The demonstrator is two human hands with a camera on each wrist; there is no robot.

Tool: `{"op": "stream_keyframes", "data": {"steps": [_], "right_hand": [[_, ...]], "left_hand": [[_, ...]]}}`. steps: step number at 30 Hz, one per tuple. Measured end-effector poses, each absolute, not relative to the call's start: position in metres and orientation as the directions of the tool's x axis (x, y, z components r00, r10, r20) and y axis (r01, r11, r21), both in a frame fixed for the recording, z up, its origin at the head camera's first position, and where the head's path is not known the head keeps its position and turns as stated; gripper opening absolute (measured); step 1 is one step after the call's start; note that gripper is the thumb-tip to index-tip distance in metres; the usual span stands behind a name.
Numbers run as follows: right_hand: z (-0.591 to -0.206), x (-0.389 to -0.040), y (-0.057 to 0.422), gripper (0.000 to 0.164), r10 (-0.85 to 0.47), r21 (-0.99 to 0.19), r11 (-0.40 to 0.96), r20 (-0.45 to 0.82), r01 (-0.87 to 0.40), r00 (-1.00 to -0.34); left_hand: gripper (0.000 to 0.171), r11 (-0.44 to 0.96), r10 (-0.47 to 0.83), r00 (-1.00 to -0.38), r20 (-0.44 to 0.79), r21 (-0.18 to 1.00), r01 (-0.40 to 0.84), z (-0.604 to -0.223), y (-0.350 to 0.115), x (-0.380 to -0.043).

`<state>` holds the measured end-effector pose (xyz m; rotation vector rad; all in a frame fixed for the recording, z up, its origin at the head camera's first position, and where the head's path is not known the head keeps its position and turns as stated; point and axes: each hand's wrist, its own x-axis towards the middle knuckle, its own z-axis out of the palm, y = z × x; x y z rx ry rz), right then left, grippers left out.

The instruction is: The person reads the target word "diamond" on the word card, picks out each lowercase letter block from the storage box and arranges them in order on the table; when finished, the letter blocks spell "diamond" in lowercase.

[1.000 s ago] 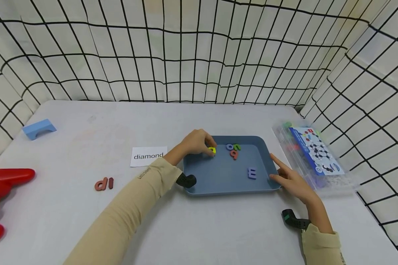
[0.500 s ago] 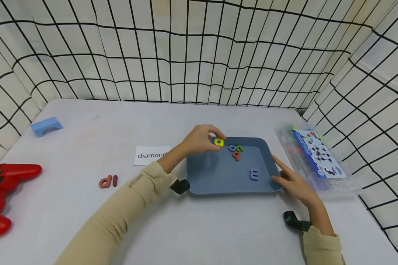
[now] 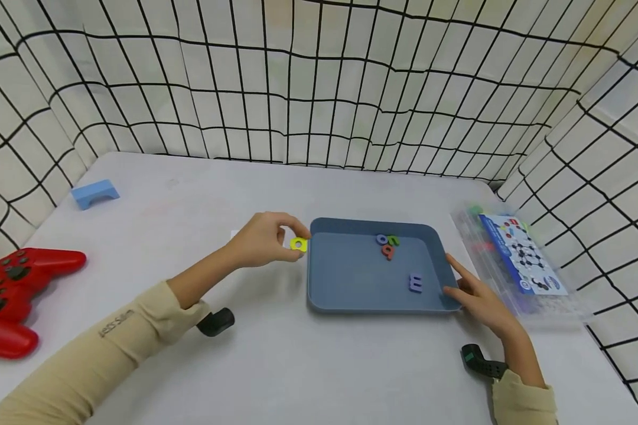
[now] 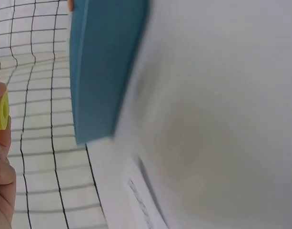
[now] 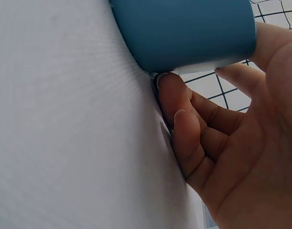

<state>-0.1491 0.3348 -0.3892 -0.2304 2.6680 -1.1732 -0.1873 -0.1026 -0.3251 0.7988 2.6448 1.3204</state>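
Observation:
My left hand (image 3: 266, 241) pinches a yellow letter piece (image 3: 299, 244) between thumb and fingertips, just left of the blue-grey tray (image 3: 372, 308) and above the table. The yellow piece (image 4: 1, 112) also shows at the left edge of the left wrist view. My right hand (image 3: 481, 301) holds the tray's right side, thumb at the wall and other fingers curled low by the table. Inside the tray lie a purple o (image 3: 382, 239), a green n (image 3: 393, 241), a red letter (image 3: 387, 252) and a purple m (image 3: 415, 283). A white printed card (image 4: 145, 198) is mostly hidden by the left hand in the head view.
A red game controller (image 3: 18, 301) lies at the left, with a light blue arch block (image 3: 94, 193) farther back. Right of the tray stands a clear plastic box (image 3: 555, 304) with a blue printed leaflet (image 3: 523, 254) on top. Black wire mesh (image 3: 329, 94) encloses the table's back and sides.
My left hand has lifted the yellow letter from the tray and carried it left past the rim. The arm now covers the red d and l. My right hand stays at the tray.

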Motion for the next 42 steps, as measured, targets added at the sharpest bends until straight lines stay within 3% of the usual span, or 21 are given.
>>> {"op": "stream_keyframes", "data": {"steps": [4,7,12,22,42], "right_hand": [[-0.390,-0.148,0.336,0.069,-0.222,-0.727,0.685,-0.138,-0.054,-0.965],[-0.390,-0.148,0.336,0.070,-0.229,-0.725,0.686,-0.132,-0.064,-0.964],[-0.390,-0.149,0.335,0.069,-0.239,-0.723,0.687,-0.129,-0.074,-0.962],[-0.390,-0.148,0.336,0.069,-0.231,-0.729,0.681,-0.122,-0.071,-0.965],[-0.390,-0.147,0.335,0.068,-0.232,-0.731,0.679,-0.122,-0.071,-0.965]], "left_hand": [[0.028,0.569,0.411,-0.910,0.061,0.763,0.308,-0.330,-0.137,-0.174],[0.033,0.620,0.323,-0.943,-0.084,0.771,0.144,-0.335,-0.162,-0.165],[0.039,0.635,0.218,-0.945,-0.244,0.770,-0.053,-0.345,-0.193,-0.154],[0.035,0.663,0.232,-0.945,-0.230,0.748,-0.020,-0.367,-0.221,-0.154],[0.033,0.692,0.250,-0.946,-0.204,0.722,0.028,-0.376,-0.230,-0.153]]}}
